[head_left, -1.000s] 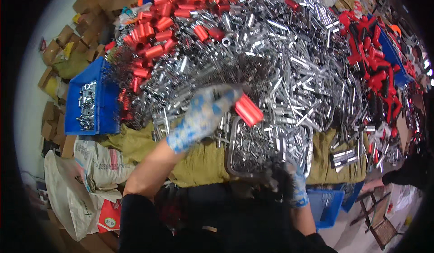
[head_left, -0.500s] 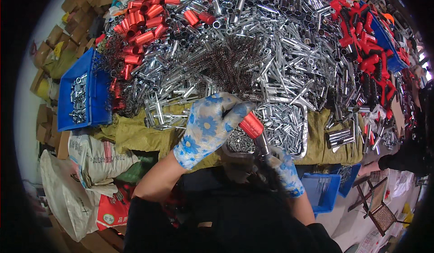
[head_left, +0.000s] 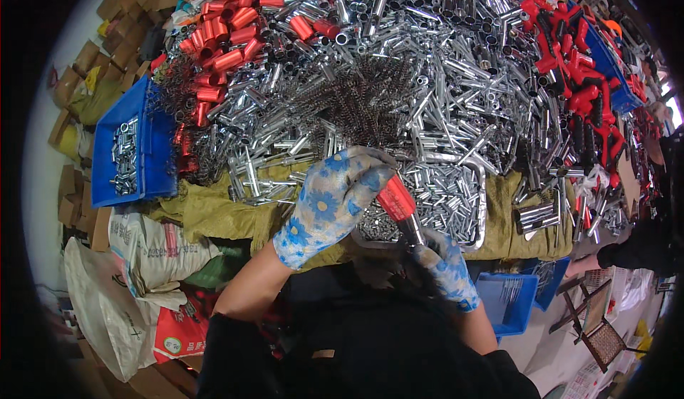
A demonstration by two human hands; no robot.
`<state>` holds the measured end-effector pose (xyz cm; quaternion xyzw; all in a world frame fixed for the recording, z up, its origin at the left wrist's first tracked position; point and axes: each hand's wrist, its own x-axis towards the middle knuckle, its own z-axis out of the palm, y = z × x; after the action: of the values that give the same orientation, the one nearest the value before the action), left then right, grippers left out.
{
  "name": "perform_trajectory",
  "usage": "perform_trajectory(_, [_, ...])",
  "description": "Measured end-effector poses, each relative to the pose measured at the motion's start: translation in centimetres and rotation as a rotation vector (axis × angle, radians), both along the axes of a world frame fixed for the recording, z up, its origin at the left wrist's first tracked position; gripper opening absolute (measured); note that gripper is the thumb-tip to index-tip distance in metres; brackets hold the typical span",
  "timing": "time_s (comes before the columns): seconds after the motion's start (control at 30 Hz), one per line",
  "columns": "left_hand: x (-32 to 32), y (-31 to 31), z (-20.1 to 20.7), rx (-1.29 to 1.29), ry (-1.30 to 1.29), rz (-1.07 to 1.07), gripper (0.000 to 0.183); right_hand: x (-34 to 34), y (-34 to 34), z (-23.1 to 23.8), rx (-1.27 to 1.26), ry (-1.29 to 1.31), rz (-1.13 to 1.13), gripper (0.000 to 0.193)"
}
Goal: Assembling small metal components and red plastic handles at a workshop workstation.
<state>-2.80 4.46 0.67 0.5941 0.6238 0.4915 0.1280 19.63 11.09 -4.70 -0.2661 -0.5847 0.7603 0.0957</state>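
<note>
Grasping the upper end of a red cylindrical sleeve [head_left: 397, 199] in the left hand [head_left: 324, 203], gripped a chrome tube [head_left: 411, 231] just below it in the right hand [head_left: 443, 262], with both hands in blue-flowered gloves [head_left: 296, 236]. Held sleeve and tube in one tilted line between the hands, the tube running out of the sleeve's lower end. Could not make out the tube's bottom, lost in the dark against black clothing [head_left: 342, 356].

Saw just beyond the hands a metal tray [head_left: 482, 199] full of small silvery pins [head_left: 445, 192], set on olive sacking [head_left: 231, 217]. Looked past these to a dark tangle of coil springs [head_left: 360, 103] within a broad pile of chrome rods and tubes [head_left: 456, 114], with loose red cylinders [head_left: 228, 60] at its left and red grips [head_left: 591, 107] at its right. Noted a blue bin [head_left: 160, 160] of short metal fittings [head_left: 125, 157] farther left, above white woven sacks [head_left: 107, 306], and, low on the right, a blue crate [head_left: 491, 299] near a wooden chair [head_left: 605, 338].
</note>
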Motion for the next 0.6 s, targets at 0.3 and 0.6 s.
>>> perform_trajectory(0.3, [0.1, -0.1, -0.5, -0.009, -0.143, -0.017, 0.033, -0.3, 0.1, -0.3, 0.133, 0.034, -0.045, 0.046])
perform_trajectory(0.6, [0.4, -1.2, -0.1, -0.094, -0.858, -0.065, 0.037, 0.7, -0.8, -1.6, 0.113, -0.008, -0.020, 0.048])
